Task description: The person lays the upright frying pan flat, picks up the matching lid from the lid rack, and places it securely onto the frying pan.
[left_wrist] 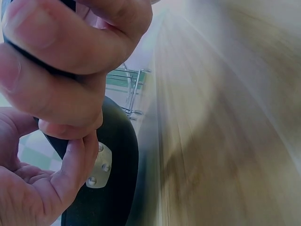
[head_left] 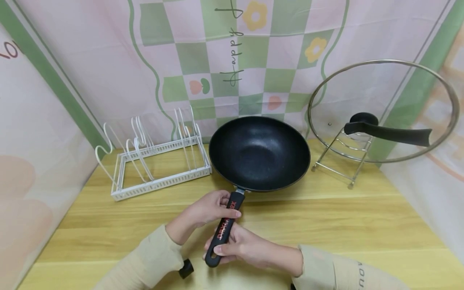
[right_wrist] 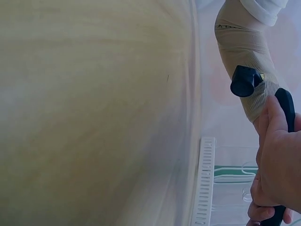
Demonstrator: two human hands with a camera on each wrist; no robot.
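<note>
A black wok [head_left: 259, 155] is at the middle of the table, its handle [head_left: 224, 229] slanting toward the person. Near the pan end, my left hand [head_left: 214, 209] grips the handle, thumb across the top. My right hand [head_left: 246, 245] holds the same handle lower down, close to its hanging hole. Seen from the left wrist, both hands wrap the handle, and a riveted metal bracket [left_wrist: 100, 167] joins it to the wok's dark outer side [left_wrist: 123, 141]. The right wrist view shows the handle's end [right_wrist: 285, 106] poking out beyond the right hand [right_wrist: 282, 165].
To the left stands a white rack [head_left: 159, 184] with upright wire dividers. On the right, a glass lid [head_left: 384, 96] with a black handle [head_left: 395, 133] leans on a small metal stand [head_left: 337, 171]. A printed cloth [head_left: 195, 56] hangs behind the wooden table [head_left: 326, 225].
</note>
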